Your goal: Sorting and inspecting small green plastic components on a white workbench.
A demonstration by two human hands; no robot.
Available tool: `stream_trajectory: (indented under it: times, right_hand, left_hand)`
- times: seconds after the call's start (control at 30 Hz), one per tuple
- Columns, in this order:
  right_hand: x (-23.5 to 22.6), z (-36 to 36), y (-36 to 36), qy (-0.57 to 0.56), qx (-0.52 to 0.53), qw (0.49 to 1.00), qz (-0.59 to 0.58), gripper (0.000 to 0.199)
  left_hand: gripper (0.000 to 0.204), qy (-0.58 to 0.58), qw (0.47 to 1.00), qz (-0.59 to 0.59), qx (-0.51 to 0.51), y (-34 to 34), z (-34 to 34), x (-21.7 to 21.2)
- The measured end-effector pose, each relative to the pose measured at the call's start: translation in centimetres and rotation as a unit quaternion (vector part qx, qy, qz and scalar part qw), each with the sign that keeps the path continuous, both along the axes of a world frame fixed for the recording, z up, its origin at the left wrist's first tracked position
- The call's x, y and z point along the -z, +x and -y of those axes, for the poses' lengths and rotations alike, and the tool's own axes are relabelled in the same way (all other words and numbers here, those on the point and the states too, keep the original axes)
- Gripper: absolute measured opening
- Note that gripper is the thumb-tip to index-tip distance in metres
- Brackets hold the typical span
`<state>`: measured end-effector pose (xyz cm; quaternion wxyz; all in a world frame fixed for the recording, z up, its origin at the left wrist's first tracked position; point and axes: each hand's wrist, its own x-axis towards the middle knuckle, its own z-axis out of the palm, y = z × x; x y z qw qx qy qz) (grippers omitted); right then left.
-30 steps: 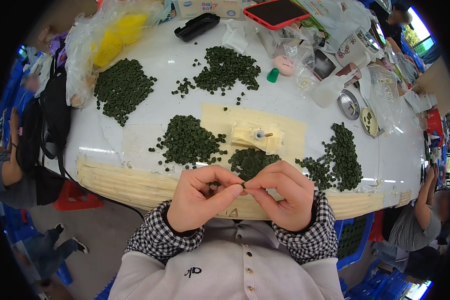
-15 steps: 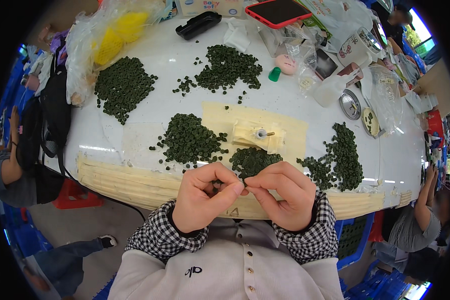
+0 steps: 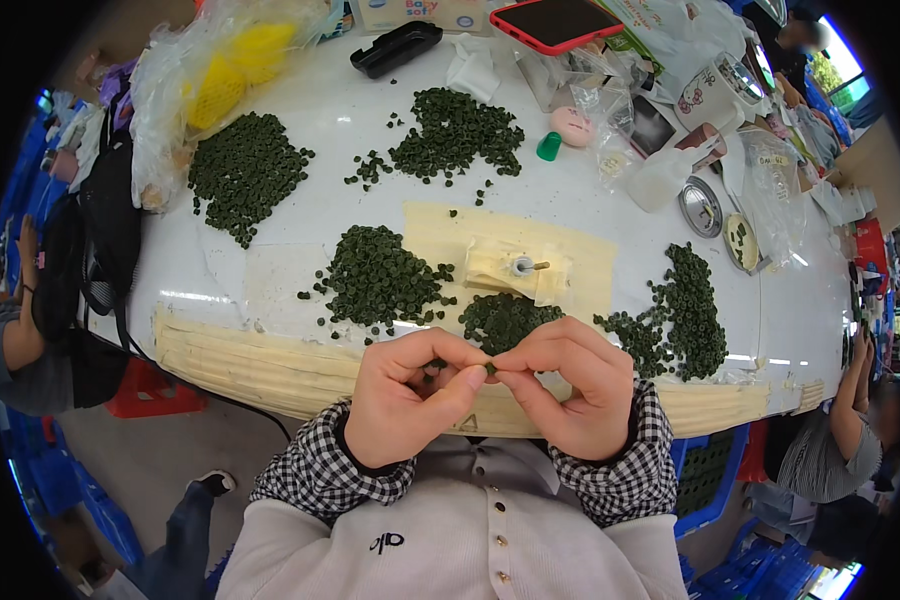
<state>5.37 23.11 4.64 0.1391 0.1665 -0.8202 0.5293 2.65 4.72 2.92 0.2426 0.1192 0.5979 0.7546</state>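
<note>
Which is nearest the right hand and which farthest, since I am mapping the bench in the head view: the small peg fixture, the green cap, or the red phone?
From the right hand:
1. Small peg fixture, just beyond the hand on the yellowish mat.
2. Green cap, farther up, mid-table beside a pink object.
3. Red phone, at the table's far edge.

Bright, even daylight with soft shadows, glare streaks on the white table (image 3: 300,210) (fisheye-bent, black-cornered edges).
</note>
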Motion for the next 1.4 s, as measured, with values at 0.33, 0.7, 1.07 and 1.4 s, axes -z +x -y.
stream_trajectory:
  times: [0.33, 0.7, 1.07, 1.4]
  right_hand:
    - [0.4, -0.4, 0.2, -0.087, -0.026, 0.99, 0.105, 0.014]
    - [0.3, -0.4, 0.2, -0.06, -0.024, 0.995, 0.079, 0.015]
    - [0.3, 0.1, 0.3, -0.091, 0.002, 0.99, 0.11, 0.015]
    - [0.4, -0.2, 0.2, -0.052, -0.028, 0.995, 0.078, 0.016]
  left_hand:
    - [0.008, -0.027, 0.996, -0.074, -0.027, 0.3, -0.3, 0.5]
    - [0.009, -0.046, 0.994, -0.098, -0.032, 0.3, -0.2, 0.7]
    - [0.009, -0.057, 0.988, -0.137, -0.044, 0.3, -0.3, 0.9]
    - [0.009, -0.056, 0.985, -0.149, -0.06, 0.4, -0.5, 1.2]
